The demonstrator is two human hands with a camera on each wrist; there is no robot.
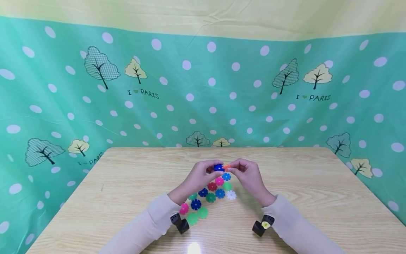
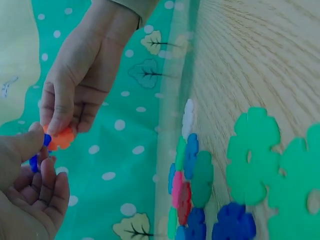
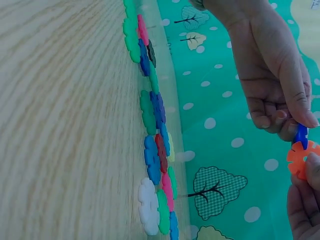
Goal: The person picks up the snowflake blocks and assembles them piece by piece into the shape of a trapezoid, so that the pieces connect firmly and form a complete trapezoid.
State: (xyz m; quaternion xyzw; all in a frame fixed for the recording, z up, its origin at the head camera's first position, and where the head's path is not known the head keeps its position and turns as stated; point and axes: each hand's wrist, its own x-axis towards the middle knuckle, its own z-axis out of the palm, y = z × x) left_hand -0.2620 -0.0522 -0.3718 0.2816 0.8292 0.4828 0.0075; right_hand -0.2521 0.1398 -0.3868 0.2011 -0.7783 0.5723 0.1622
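Between thumb and fingers my left hand (image 1: 202, 173) pinches a dark blue notched disc (image 1: 218, 168), a flat snowflake-shaped building piece. My right hand (image 1: 248, 174) pinches an orange notched disc (image 1: 226, 168) by its outer side. The two discs meet edge to edge, set at an angle to each other, above the table. In the right wrist view the blue disc (image 3: 300, 136) stands edge-on at the rim of the orange disc (image 3: 303, 159). The left wrist view shows the orange disc (image 2: 62, 138) partly behind my fingers.
Below the hands, several loose notched discs lie on the wooden table (image 1: 133, 197), among them a white disc (image 1: 231, 195), a red disc (image 1: 212, 186), a pink disc (image 1: 184, 208) and a light green disc (image 1: 202, 212). A green dotted curtain (image 1: 222, 120) hangs behind the table.
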